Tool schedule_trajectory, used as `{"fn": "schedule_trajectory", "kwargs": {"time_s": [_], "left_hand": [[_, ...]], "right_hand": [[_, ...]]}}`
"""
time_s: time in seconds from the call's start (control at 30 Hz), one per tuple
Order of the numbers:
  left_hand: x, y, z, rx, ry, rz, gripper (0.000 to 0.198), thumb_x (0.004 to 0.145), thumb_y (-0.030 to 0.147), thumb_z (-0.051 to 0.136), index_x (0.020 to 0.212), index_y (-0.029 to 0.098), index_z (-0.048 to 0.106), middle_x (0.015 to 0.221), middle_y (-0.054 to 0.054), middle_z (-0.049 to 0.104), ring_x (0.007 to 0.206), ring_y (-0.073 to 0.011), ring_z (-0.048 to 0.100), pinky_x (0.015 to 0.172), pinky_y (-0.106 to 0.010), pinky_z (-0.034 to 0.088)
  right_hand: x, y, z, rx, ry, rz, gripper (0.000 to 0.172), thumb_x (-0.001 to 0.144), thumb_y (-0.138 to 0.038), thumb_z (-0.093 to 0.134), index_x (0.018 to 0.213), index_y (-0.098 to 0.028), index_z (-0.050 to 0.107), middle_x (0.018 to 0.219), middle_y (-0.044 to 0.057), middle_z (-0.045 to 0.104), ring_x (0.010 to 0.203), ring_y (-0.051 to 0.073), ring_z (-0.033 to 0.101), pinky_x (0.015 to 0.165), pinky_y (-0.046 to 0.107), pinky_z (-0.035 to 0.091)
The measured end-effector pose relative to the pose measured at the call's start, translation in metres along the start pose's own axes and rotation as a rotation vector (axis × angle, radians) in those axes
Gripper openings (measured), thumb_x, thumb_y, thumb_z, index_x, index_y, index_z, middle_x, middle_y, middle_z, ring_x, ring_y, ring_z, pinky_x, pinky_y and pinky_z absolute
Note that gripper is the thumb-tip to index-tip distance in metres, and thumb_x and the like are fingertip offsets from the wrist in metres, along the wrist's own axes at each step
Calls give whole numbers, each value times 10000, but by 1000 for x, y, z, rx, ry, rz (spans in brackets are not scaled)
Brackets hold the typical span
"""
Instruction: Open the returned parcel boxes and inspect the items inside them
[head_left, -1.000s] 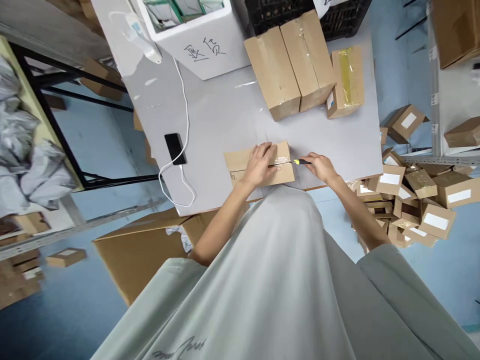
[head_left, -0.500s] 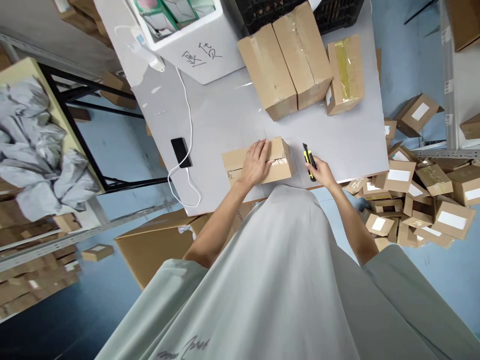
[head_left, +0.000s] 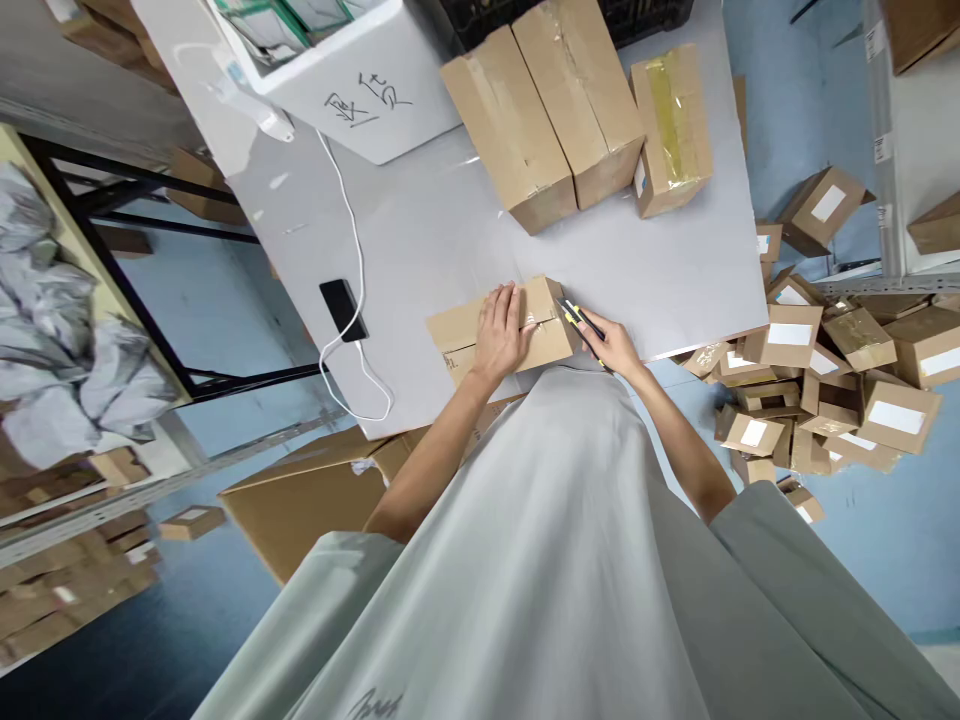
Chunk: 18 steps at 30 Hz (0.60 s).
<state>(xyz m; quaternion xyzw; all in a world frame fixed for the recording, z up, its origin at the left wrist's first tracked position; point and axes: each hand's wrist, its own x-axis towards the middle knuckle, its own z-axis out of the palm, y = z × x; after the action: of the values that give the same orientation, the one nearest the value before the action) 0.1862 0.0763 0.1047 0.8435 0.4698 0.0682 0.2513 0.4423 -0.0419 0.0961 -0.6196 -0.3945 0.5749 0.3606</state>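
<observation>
A small brown cardboard box (head_left: 551, 340) lies near the front edge of the grey table (head_left: 420, 240). My left hand (head_left: 501, 335) rests flat on its top, fingers slightly apart, with nothing gripped. Clear tape shows on the box's right part. My right hand (head_left: 613, 345) is wrapped round a yellow and black utility knife (head_left: 583, 327), whose tip is at the right end of the box. Whether the blade touches the cardboard cannot be made out.
A white foam box (head_left: 360, 100), two larger cartons (head_left: 517, 130) and a yellow-taped carton (head_left: 673, 130) stand at the back. A phone (head_left: 343, 308) with a white cable lies left. Several boxes (head_left: 787, 335) are piled on the floor at right.
My right hand has brought the utility knife leftward to the right end of the small box. My left hand remains on the box. The camera view has shifted slightly.
</observation>
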Motion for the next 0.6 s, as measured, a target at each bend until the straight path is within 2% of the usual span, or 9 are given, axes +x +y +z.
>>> {"fn": "schedule_trajectory", "kwargs": {"time_s": [0.1,0.33,0.6], "left_hand": [[-1,-1,1,46,-5,20,968,1118,807,313,1738,85,492,1810,-294,470,1758,-435,360,1467,-635,197],[-1,-3,1,78,-7,45,951,1132,788,290,1755,93,476,1831,-284,444,1772,-430,334,1467,-640,199],[-2,-2,2,81,-3,45,970,1131,799,263,1759,89,473,1832,-288,440,1776,-431,327,1468,-639,200]], "right_hand": [[0,3,-4,4,-23,-9,754,1112,-721,575,1684,-236,656,722,-30,699,548,140,603,552,242,498],[4,1,-14,-6,-64,-15,709,1117,-688,612,1660,-237,684,707,-36,701,524,128,566,561,244,495],[1,3,-14,9,-90,-14,749,1113,-734,600,1659,-226,674,707,-42,690,519,126,566,553,241,495]]}}
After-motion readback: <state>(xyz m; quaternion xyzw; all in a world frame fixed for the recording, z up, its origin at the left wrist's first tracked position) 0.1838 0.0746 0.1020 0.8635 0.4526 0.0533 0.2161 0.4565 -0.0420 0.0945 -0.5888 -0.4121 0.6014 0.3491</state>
